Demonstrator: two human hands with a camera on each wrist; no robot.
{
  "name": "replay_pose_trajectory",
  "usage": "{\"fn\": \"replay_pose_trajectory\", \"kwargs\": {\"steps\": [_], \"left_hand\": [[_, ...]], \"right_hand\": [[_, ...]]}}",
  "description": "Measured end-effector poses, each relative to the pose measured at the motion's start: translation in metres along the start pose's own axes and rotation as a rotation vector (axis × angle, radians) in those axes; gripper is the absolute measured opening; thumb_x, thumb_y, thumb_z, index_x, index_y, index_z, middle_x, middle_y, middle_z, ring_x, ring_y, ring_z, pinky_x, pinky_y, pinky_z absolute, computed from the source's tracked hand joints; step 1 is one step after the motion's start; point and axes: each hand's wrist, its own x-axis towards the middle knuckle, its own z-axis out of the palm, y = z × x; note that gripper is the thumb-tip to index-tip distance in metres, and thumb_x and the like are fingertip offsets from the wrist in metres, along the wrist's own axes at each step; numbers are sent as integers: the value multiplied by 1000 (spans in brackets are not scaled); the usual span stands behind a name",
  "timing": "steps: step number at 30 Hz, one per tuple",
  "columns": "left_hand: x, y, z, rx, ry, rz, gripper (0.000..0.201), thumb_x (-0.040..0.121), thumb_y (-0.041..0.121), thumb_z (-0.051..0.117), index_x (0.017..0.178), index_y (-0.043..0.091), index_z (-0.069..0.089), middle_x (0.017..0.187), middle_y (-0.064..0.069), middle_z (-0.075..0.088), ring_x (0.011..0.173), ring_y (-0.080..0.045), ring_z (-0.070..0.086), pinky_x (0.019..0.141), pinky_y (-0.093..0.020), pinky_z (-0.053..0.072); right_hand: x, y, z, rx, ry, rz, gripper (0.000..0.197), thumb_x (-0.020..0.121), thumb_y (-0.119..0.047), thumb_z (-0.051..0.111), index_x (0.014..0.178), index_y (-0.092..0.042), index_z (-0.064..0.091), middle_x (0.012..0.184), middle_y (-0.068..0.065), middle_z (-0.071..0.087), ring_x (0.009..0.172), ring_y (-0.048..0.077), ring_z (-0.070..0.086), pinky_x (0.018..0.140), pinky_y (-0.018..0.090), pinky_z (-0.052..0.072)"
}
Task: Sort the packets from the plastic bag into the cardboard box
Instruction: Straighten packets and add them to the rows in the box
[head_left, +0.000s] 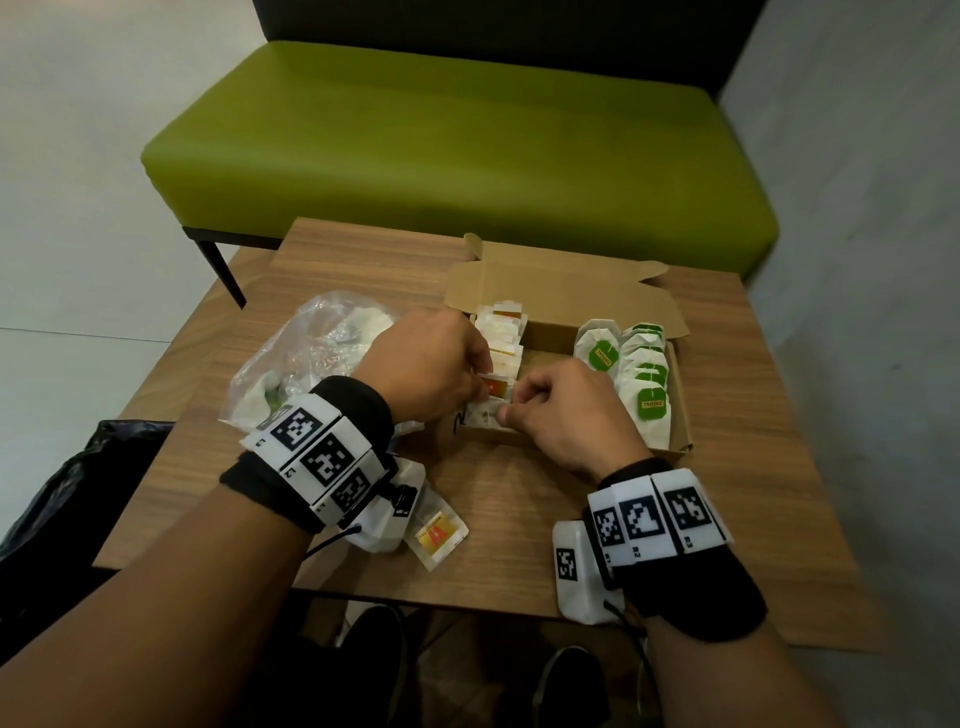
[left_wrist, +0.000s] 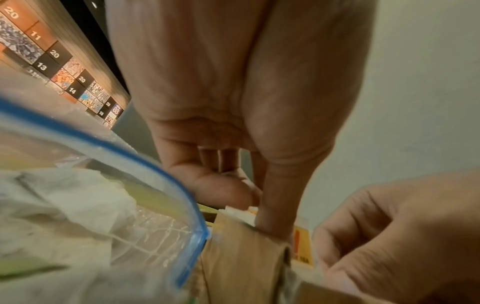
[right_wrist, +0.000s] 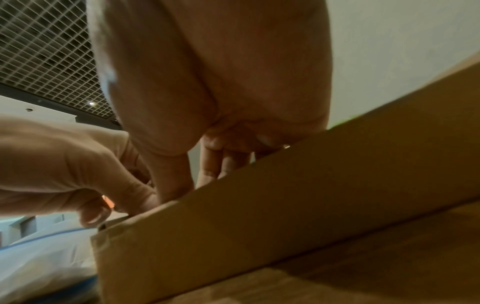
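An open cardboard box (head_left: 679, 384) sits on the wooden table. It holds a row of orange-labelled packets (head_left: 506, 338) on its left and green-labelled packets (head_left: 644, 374) on its right. The clear plastic bag (head_left: 311, 353) with a blue zip edge lies left of the box, with white packets still inside. My left hand (head_left: 475, 387) and right hand (head_left: 506, 408) meet at the box's near left corner. Both pinch an orange-labelled packet (head_left: 494, 387) standing there. In the left wrist view my thumb and finger (left_wrist: 255, 207) squeeze packet tops just inside the box corner (left_wrist: 241, 257).
One loose orange-labelled packet (head_left: 439, 535) lies on the table near its front edge, under my left wrist. A green bench (head_left: 467, 145) stands behind the table. A black bag (head_left: 62, 499) sits low at the left. Bare tabletop shows right of the box.
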Motion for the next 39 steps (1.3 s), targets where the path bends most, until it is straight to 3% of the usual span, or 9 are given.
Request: {"fn": "replay_pose_trajectory", "kwargs": {"steps": [5,9,13,15,20,24,30,36,39], "left_hand": [[0,1,-1,31,-60,3,11,85,31,75,93,25,77,80,13,56,83,-13,56,71,-28,46],[-2,1,-1,69,-93,11,18,87,37,71,100,25,74,89,10,57,89,-15,56,73,-29,45],[-4,-1,-9,5,-40,27,32,83,52,71,104,28,70,90,12,62,84,-9,58,70,-27,47],[-6,-1,-10,3,-36,34,28,86,48,69,105,29,70,92,11,64,88,-10,60,72,-28,49],[-8,-1,-10,9,-24,20,21,88,35,68,107,28,70,92,11,65,88,-12,60,75,-32,52],[-7,-8,-18,-39,37,-27,16,88,26,67,104,23,69,92,9,66,84,-12,60,67,-26,44],[-14,-8,-16,-15,-7,-27,16,88,29,69,103,22,69,95,5,67,89,-14,63,78,-33,55],[-16,-10,-19,-34,-33,4,15,89,35,68,99,24,70,91,9,67,86,-10,63,75,-30,53],[-20,-7,-28,-155,-90,71,21,92,48,61,87,29,72,84,12,69,75,0,61,66,-24,47]], "right_hand": [[-3,3,-3,76,2,-4,15,85,-32,79,75,-23,72,75,-9,66,80,11,62,71,28,47],[-4,3,0,47,5,-2,16,85,-36,79,75,-24,72,78,-8,68,81,12,64,74,34,55],[-9,-3,-4,109,169,-50,22,85,-45,75,80,-26,64,73,-9,65,73,9,62,66,32,54],[-12,-7,-6,111,180,-79,22,85,-45,74,80,-27,62,72,-9,64,71,8,61,63,30,52],[-23,-14,-8,37,60,-127,23,85,-40,76,75,-24,63,71,-8,63,68,8,58,63,30,49],[-40,-32,-2,-139,-244,-152,31,83,-53,75,76,-25,65,75,-8,65,72,7,60,67,32,53],[-53,-46,26,-530,-422,-202,38,78,-57,77,85,-27,53,106,-2,65,98,22,61,74,35,44],[-47,-39,31,-391,-485,-184,26,85,-38,75,76,-27,54,98,-4,64,95,20,60,73,34,46],[-42,-33,12,-161,-386,-202,16,89,-31,72,82,-29,58,86,-9,62,83,13,60,70,33,49]]}}
